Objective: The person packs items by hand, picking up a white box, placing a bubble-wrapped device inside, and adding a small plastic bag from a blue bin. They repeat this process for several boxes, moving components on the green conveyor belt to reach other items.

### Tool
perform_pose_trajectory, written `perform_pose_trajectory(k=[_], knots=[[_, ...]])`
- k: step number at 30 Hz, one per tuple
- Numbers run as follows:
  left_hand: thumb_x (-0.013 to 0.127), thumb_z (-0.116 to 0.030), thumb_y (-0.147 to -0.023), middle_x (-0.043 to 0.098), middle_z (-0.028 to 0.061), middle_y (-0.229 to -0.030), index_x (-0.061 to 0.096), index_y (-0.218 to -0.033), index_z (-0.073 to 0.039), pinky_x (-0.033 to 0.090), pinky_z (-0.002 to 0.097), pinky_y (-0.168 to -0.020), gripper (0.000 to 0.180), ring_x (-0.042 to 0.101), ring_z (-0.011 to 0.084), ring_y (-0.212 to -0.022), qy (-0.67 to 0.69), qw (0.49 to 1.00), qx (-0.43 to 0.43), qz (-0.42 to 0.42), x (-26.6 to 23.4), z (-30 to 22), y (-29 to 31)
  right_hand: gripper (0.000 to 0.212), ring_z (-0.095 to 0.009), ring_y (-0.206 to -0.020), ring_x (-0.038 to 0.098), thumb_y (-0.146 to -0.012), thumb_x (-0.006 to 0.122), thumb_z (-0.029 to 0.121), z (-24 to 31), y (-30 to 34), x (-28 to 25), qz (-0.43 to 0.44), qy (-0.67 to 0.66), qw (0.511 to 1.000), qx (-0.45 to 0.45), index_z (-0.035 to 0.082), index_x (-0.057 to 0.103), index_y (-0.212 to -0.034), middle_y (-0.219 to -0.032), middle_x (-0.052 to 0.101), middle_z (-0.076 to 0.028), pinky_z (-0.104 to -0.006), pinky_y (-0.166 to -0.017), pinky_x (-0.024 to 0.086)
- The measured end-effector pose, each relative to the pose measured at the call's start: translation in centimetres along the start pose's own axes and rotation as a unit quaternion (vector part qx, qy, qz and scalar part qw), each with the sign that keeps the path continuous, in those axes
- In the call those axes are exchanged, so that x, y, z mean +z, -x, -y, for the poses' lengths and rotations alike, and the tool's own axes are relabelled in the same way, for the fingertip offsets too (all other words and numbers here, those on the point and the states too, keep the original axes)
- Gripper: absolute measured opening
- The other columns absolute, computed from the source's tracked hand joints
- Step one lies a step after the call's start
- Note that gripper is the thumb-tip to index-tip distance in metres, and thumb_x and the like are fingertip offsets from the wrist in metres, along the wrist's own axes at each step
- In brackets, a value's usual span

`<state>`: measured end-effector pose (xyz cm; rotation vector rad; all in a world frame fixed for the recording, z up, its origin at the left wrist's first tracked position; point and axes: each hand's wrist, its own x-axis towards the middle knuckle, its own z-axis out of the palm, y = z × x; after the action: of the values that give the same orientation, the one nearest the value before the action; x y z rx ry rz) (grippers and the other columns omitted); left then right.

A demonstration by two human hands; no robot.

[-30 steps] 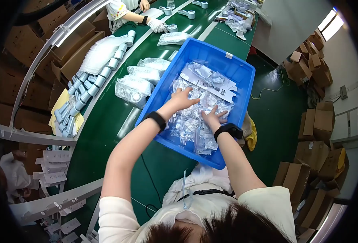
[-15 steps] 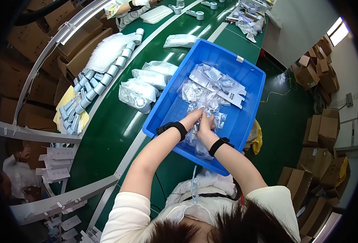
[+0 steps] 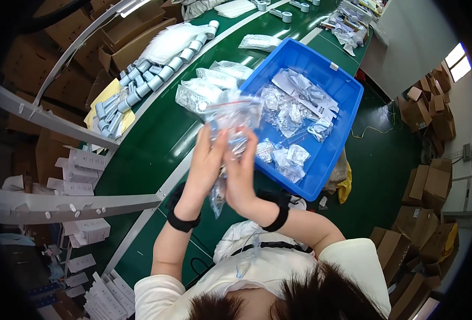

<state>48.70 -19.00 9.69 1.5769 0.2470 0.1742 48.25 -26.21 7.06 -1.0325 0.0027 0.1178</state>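
Observation:
A bunch of clear zip bags (image 3: 235, 113) is held between my two hands, left of the bin and over the green table. My left hand (image 3: 208, 160) grips the bunch from the left, its fingers closed against the plastic. From the right, my right hand (image 3: 241, 173) presses its fingers round the same bags. One bag corner hangs out below the hands; what the bags contain is blurred. Beside them stands a blue plastic bin (image 3: 313, 181), with more small clear bags (image 3: 289, 160) and a flat white card piece (image 3: 305, 101) lying inside.
Bubble-wrapped packs (image 3: 196, 96) lie left of the bin on the green table (image 3: 156, 128). Grey-blue cylindrical devices (image 3: 156, 82) line the table's far-left edge beside a white stack of sheets (image 3: 174, 42). White boxes (image 3: 81, 165) sit at the left, cardboard boxes (image 3: 430, 178) at the right.
Both hands have lifted out of the bin and moved left, carrying a bunch of zip bags. Fewer bags lie in the bin's near part. The whole view has shifted somewhat.

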Motion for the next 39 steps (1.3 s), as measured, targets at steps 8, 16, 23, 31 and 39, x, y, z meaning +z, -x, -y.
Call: perform_pose_trajectory(k=[8, 16, 23, 31, 39], knots=[[0.051, -0.039, -0.085, 0.036, 0.0168, -0.131, 0.031, -0.13, -0.003, 0.032, 0.0315, -0.096, 0.061, 0.036, 0.0246, -0.119, -0.065, 0.954, -0.13, -0.261, -10.7, 17.0, 8.9, 0.052, -0.037, -0.12, 0.029, -0.08, 0.054, 0.017, -14.2, 5.2, -0.2, 0.247, 0.312, 0.904, 0.156, 0.005, 0.031, -0.124, -0.124, 0.035, -0.022, -0.0386, -0.099, 0.026], [0.067, -0.032, -0.071, 0.02, 0.0138, -0.14, 0.043, -0.123, -0.011, 0.023, 0.0622, -0.091, 0.061, 0.018, 0.0368, -0.127, -0.586, 0.769, -0.135, -0.218, -8.6, 8.6, 8.3, 0.042, -0.028, -0.106, 0.05, -0.078, 0.057, 0.026, 1.9, -6.0, -7.4, 0.345, 0.458, 0.819, -0.019, 0.006, 0.051, -0.115, -0.114, 0.052, -0.016, -0.0344, -0.09, 0.039], [0.06, -0.021, -0.074, 0.052, 0.0206, -0.104, 0.053, -0.104, 0.002, 0.042, 0.0383, -0.083, 0.038, 0.051, 0.0368, -0.097, -0.333, 0.918, 0.156, 0.146, 6.2, 1.6, -9.2, 0.076, -0.033, -0.124, 0.026, -0.073, 0.057, 0.036, -2.7, -24.1, -27.0, -0.259, 0.437, 0.812, 0.287, 0.008, 0.021, -0.134, -0.136, 0.023, -0.02, -0.0464, -0.099, 0.024], [0.06, -0.036, -0.074, 0.029, 0.0167, -0.132, 0.051, -0.112, -0.005, 0.039, 0.0489, -0.086, 0.049, 0.033, 0.0426, -0.114, -0.443, 0.894, -0.069, 0.001, 15.2, 19.2, -20.1, 0.08, -0.044, -0.129, 0.004, -0.075, 0.055, 0.05, -7.8, -20.8, -21.3, -0.374, 0.553, 0.693, 0.273, 0.012, 0.019, -0.136, -0.143, 0.002, -0.018, -0.0616, -0.099, 0.009], [0.051, -0.031, -0.084, 0.046, 0.018, -0.119, 0.048, -0.115, -0.005, 0.039, 0.0385, -0.086, 0.041, 0.046, 0.0306, -0.105, 0.088, 0.951, -0.254, 0.15, 16.6, 21.3, -20.0, 0.057, -0.036, -0.127, 0.022, -0.08, 0.054, 0.039, -12.5, -21.6, -20.1, -0.27, 0.533, 0.79, 0.138, 0.009, 0.04, -0.126, -0.134, 0.034, -0.013, -0.0448, -0.099, 0.026]])
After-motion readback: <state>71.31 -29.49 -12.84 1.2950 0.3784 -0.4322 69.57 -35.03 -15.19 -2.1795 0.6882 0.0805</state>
